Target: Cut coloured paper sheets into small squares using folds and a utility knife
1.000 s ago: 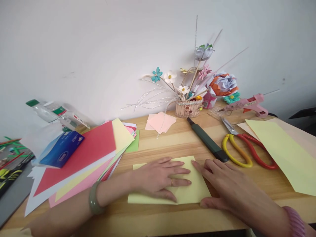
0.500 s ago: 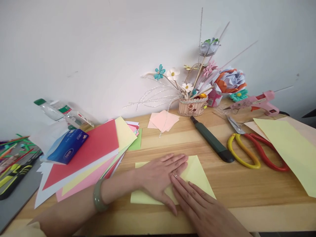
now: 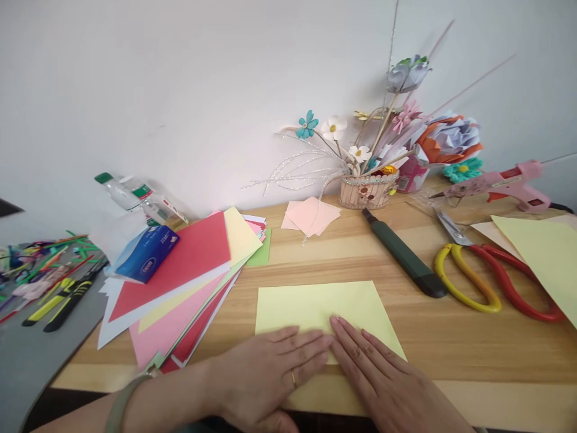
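While both palms are laid flat on it, the pale yellow rectangular paper sheet (image 3: 315,304) is pressed against the light wooden table (image 3: 451,343) near its front edge, roughly at the middle of the scene. The left hand (image 3: 270,376) is spread wide with fingers extended, a ring worn on one finger, and it covers the sheet's near left part. The right hand (image 3: 378,379) is likewise spread flat, its fingertips touching those of the left hand; nothing is gripped by either.

To the left of the sheet, a fanned stack of coloured paper (image 3: 180,288) topped by a red sheet is seen, with a blue tissue pack (image 3: 146,261) resting on its far corner. To the right and further away, a dark green utility knife (image 3: 403,261) is laid diagonally, and scissors with yellow and red handles (image 3: 482,276) lie beside it. Against the wall, a small basket of paper flowers (image 3: 367,189) is placed, with pink paper squares (image 3: 311,216) just left of it and a pink glue gun (image 3: 500,183) at the far right.
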A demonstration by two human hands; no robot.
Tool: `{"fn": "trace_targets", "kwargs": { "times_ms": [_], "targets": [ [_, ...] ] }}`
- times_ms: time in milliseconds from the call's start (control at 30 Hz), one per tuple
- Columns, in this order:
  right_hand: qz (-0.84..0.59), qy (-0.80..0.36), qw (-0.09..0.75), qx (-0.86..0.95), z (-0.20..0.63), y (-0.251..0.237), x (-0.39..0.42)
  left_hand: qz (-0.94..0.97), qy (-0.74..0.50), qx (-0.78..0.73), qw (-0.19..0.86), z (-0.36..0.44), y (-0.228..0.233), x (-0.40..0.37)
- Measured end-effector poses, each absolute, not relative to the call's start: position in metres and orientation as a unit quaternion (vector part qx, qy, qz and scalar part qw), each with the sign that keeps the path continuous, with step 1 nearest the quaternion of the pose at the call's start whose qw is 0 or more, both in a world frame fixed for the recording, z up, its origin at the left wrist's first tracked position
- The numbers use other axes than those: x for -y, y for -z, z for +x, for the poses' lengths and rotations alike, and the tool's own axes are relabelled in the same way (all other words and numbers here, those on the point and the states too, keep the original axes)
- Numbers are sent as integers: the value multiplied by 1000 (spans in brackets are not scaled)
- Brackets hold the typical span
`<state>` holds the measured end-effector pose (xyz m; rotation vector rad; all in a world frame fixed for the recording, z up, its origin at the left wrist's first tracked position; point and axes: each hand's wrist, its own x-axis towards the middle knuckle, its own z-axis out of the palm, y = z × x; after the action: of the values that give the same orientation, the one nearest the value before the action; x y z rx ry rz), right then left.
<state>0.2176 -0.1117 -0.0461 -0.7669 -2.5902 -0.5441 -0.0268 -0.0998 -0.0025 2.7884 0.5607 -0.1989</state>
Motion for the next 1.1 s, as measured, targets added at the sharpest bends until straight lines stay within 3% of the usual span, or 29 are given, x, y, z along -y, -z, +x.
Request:
{"fn": "trace_targets", "kwargs": {
  "times_ms": [467, 733, 933, 1100],
  "targets": [
    [-327, 242, 168, 898, 268, 52, 116, 921, 55, -382, 57, -55, 9, 157],
    [-352, 265, 180, 880, 248, 39, 113, 927, -185, -313, -92, -60, 8, 148],
    [-293, 227, 227, 900, 196, 45, 120, 936, -3, -351, 24, -29, 8, 131],
    [-316, 209, 239, 894, 182, 59, 124, 938, 28, -343, 40, -28, 31, 134]
  ]
}}
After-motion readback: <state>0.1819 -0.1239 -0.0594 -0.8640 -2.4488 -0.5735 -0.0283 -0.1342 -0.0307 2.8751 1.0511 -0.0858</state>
